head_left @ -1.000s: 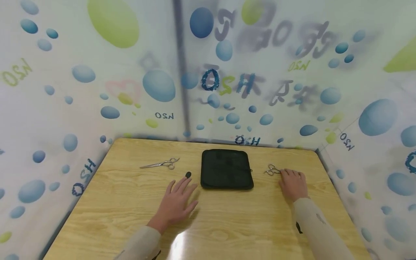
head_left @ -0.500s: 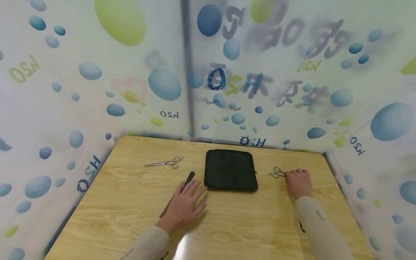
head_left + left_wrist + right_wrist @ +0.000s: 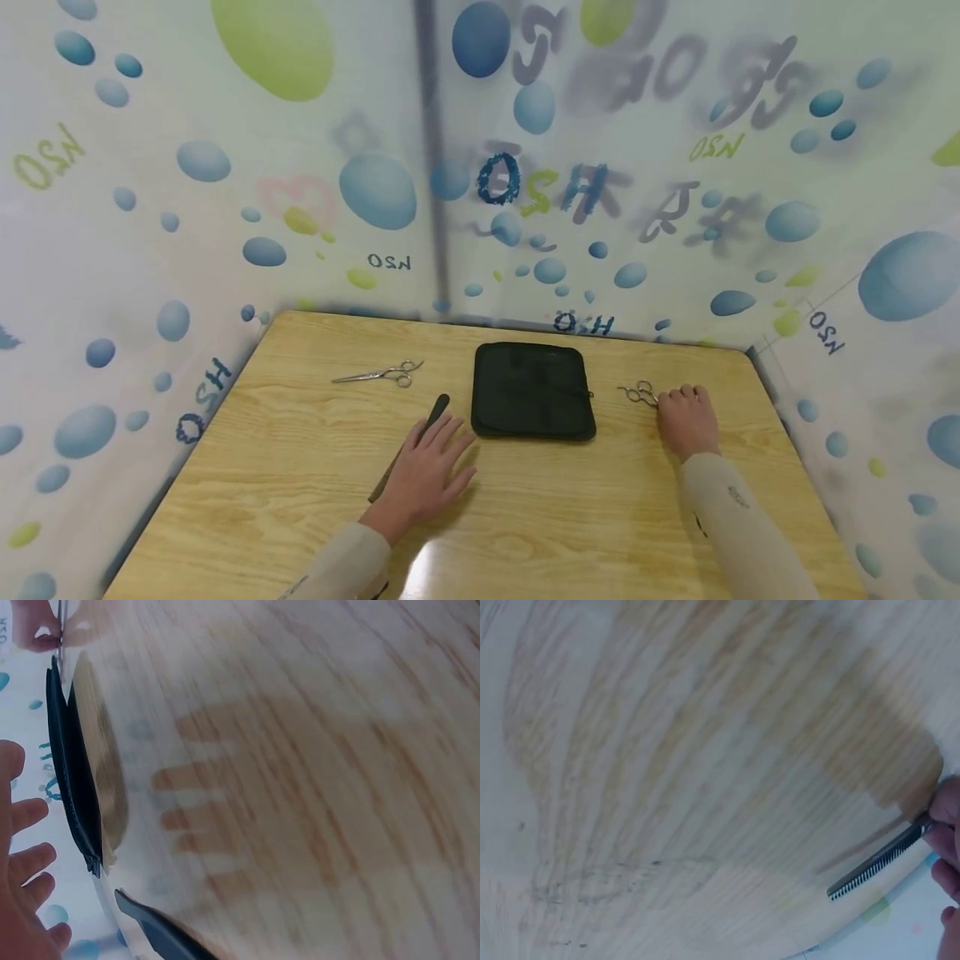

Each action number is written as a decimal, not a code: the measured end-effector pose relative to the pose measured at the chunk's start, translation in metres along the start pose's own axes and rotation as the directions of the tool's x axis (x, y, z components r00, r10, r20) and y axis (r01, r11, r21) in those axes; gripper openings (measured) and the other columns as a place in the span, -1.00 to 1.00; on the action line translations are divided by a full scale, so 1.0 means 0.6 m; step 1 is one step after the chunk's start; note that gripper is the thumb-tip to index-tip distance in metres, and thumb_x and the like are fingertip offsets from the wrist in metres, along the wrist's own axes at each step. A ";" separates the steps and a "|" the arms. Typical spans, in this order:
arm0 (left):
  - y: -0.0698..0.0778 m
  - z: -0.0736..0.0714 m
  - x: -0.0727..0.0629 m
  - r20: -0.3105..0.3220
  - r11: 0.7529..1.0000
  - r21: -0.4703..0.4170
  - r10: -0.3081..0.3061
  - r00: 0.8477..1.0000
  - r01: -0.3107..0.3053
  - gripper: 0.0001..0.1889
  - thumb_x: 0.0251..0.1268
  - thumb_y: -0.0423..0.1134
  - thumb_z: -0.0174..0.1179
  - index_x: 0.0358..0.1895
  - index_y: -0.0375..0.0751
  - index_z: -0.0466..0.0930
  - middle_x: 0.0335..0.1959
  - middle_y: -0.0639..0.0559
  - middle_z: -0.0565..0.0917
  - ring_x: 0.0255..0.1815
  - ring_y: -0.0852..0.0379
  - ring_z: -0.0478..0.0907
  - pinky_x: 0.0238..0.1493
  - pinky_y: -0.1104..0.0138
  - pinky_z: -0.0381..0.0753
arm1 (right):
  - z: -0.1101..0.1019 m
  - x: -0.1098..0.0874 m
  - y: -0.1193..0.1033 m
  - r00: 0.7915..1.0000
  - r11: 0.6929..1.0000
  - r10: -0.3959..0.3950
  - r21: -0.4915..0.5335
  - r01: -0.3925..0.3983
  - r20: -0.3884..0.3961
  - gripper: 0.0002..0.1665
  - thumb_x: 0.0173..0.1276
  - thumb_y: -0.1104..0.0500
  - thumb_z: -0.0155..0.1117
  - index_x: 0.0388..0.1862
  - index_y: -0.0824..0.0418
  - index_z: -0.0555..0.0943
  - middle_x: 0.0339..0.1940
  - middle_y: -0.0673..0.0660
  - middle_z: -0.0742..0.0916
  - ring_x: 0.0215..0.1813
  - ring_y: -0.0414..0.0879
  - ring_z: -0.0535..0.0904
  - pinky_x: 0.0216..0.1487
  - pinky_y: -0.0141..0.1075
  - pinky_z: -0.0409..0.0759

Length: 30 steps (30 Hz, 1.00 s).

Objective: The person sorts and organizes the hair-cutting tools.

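Note:
My right hand (image 3: 687,421) pinches a pair of thinning scissors (image 3: 639,393) at the right of the table. The finger rings point left toward the case in the head view. The toothed blade (image 3: 877,862) extends beyond the fingers in the right wrist view. My left hand (image 3: 427,475) is spread with loose, straight fingers above the table, its shadow falling on the wood in the left wrist view. Beside and partly under it in the head view lies a slim dark tool (image 3: 438,408) with a rounded end; the hand hides its middle. A black zip case (image 3: 532,392) lies between the hands.
A second pair of scissors (image 3: 378,375), silver with long blades, lies at the back left of the wooden table (image 3: 555,525). Walls with blue and green bubble prints (image 3: 378,192) enclose the table's back and sides.
The left hand has shifted right, uncovering more of the slim dark tool. In the right hand, the thinning scissors have turned slightly. The head view has shifted a little.

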<state>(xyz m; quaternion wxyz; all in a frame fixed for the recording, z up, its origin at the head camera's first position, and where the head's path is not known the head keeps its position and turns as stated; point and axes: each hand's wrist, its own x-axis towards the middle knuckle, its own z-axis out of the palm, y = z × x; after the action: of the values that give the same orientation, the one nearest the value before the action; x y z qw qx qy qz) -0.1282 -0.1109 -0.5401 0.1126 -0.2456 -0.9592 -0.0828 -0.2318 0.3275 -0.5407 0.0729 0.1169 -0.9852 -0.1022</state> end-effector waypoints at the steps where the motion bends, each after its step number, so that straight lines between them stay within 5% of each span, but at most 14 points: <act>1: 0.000 0.000 0.000 0.000 1.000 -0.004 -0.001 1.000 0.001 -0.49 0.40 0.18 0.01 0.30 0.06 0.46 0.40 -0.06 0.42 0.46 -0.07 0.29 0.41 -0.14 0.24 | -0.002 -0.001 0.000 1.000 1.000 0.004 0.004 -0.004 -0.001 -0.88 0.30 0.26 0.26 -0.28 0.34 0.65 -0.31 0.27 0.74 -0.11 0.21 0.58 0.17 0.14 0.38; 13: 0.000 -0.013 0.000 0.025 1.000 -0.012 -0.004 1.000 0.004 -0.49 0.42 0.15 0.01 0.33 0.03 0.45 0.43 -0.07 0.38 0.50 -0.09 0.23 0.44 -0.13 0.21 | -0.006 -0.002 -0.011 0.998 0.985 0.053 0.167 -0.044 -0.045 -0.89 0.21 0.25 0.25 -0.39 0.26 0.69 -0.37 0.24 0.76 -0.16 0.19 0.59 0.19 0.17 0.29; 23: 0.000 -0.010 0.001 0.014 1.000 -0.021 0.007 1.000 -0.007 -0.47 0.41 0.15 0.03 0.36 0.08 0.41 0.44 -0.05 0.36 0.51 -0.08 0.22 0.45 -0.12 0.17 | -0.009 -0.004 -0.035 0.981 0.976 0.037 0.219 0.005 -0.189 -0.89 0.22 0.23 0.28 -0.36 0.22 0.72 -0.38 0.17 0.78 -0.17 0.14 0.60 0.20 0.12 0.30; 30: 0.005 -0.012 0.001 0.032 1.000 -0.009 0.012 0.999 -0.012 -0.47 0.42 0.13 0.03 0.39 0.12 0.38 0.46 -0.04 0.34 0.53 -0.06 0.20 0.46 -0.10 0.19 | -0.018 -0.010 -0.047 0.976 0.963 0.106 0.265 -0.053 -0.191 -0.85 0.25 0.21 0.22 -0.34 0.24 0.71 -0.34 0.19 0.78 -0.15 0.14 0.59 0.20 0.13 0.25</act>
<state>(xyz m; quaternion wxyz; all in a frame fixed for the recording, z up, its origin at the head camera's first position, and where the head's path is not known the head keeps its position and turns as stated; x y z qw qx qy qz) -0.1259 -0.1096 -0.5328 0.0966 -0.2531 -0.9591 -0.0823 -0.2182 0.3000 -0.5373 0.1613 0.0954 -0.9814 0.0424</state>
